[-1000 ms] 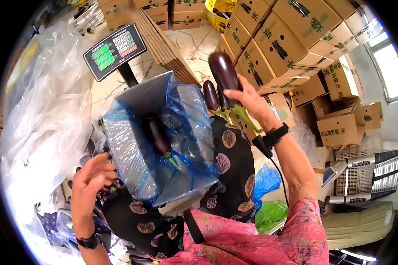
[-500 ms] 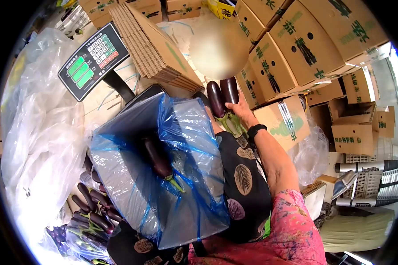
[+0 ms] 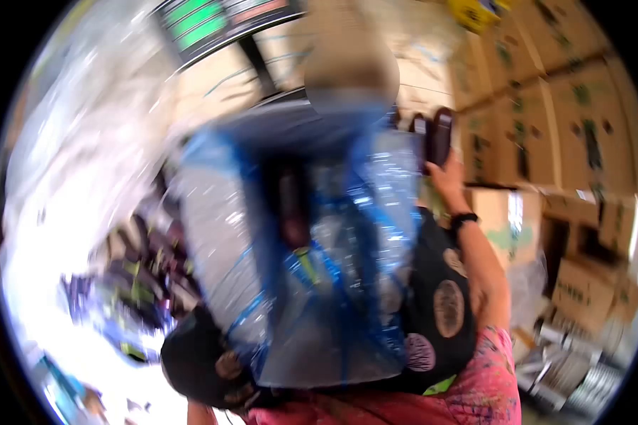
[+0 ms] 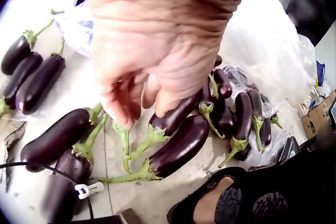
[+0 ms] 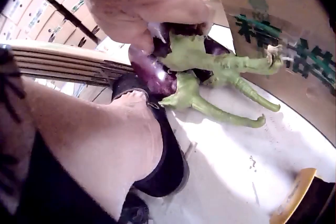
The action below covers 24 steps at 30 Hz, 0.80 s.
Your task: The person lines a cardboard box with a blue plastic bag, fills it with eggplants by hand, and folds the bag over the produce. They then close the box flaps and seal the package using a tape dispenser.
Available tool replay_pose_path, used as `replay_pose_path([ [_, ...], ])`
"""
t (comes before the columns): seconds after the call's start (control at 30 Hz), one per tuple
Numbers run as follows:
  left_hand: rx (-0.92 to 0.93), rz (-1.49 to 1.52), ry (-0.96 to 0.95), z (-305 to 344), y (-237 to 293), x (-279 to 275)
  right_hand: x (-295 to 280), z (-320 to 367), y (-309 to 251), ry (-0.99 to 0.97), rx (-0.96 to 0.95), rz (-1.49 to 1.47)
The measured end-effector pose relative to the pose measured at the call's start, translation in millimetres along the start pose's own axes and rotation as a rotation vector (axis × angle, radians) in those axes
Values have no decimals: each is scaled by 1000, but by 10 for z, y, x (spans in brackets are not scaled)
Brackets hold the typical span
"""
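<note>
My right hand (image 3: pixel 448 183) holds a dark purple eggplant (image 3: pixel 441 134) low beside the cardboard boxes, next to another eggplant (image 3: pixel 420 133). In the right wrist view, its fingers curl round the top eggplant near the green cap (image 5: pixel 189 53); a second eggplant (image 5: pixel 149 71) lies against it. My left hand (image 4: pixel 157 50) hangs over eggplants on the floor, fingers bent down, fingertips right at a green stem (image 4: pixel 125 142); I cannot tell whether they pinch it. Beside it lies a glossy eggplant (image 4: pixel 181 145). One eggplant (image 3: pixel 292 209) rests inside the blue plastic-lined container (image 3: pixel 216 205) between the knees.
A scale display (image 3: pixel 223 21) stands at the back. Stacked printed boxes (image 3: pixel 517 120) rise at the right. Clear plastic sheeting (image 3: pixel 71 142) covers the left, near a heap of eggplants (image 3: pixel 145 265). A sandalled foot (image 5: pixel 131 129) stands close to my right hand.
My right hand has lowered the eggplant beside the other one near the boxes. The left hand has left the head view, and that view has shifted and blurred.
</note>
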State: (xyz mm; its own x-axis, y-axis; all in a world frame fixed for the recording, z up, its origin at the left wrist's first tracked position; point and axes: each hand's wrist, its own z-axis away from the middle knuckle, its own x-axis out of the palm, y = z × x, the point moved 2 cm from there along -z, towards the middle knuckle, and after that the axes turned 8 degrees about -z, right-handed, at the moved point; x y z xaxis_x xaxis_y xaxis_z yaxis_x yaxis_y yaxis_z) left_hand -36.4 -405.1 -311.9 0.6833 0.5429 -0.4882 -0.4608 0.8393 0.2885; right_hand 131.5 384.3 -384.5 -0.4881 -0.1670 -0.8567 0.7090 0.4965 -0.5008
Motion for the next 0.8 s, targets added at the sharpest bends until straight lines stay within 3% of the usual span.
replay_pose_path([
  [0.1,12,-102,35,187,-516,97,-285,-6,52,-307,196,-135],
  [0.17,-13,-142,64,278,-867,225,-428,52,50,-341,188,-31],
  [0.2,-37,-149,81,336,-1050,302,-262,12,447,-489,259,-426],
  [0.27,-107,-141,119,434,-1467,495,-260,-83,745,-635,200,-508],
  [0.33,-165,-46,163,454,-1928,741,-323,-147,936,-536,93,-398],
  [0.37,-83,273,303,309,-2525,987,-462,-75,706,-693,177,-660],
  [0.4,-233,272,245,428,-2481,967,-627,-89,491,-804,1,-637],
  [0.43,-379,271,175,520,-2356,940,-795,-13,129,-871,82,-671],
  [0.5,-440,213,428,622,-2341,972,-995,3,-239,-983,184,-774],
  [0.53,-472,406,439,408,-2900,1171,-1121,-53,-417,-966,186,-675],
  [0.57,-566,440,501,551,-2652,1089,-1238,-69,-479,-941,187,-578],
  [0.6,-605,605,508,743,-2218,905,-1292,-190,-401,-1044,202,-578],
  [0.63,-640,770,513,867,-1984,795,-1419,-205,-607,-1009,221,-532],
  [0.7,-489,710,677,486,-2882,1083,-1588,-52,-1191,-855,314,-451],
  [0.77,-490,641,680,435,-3089,961,-1744,190,-1857,-745,384,-441],
  [0.8,-508,611,623,507,-2976,778,-1758,28,-1774,-749,351,-304],
])
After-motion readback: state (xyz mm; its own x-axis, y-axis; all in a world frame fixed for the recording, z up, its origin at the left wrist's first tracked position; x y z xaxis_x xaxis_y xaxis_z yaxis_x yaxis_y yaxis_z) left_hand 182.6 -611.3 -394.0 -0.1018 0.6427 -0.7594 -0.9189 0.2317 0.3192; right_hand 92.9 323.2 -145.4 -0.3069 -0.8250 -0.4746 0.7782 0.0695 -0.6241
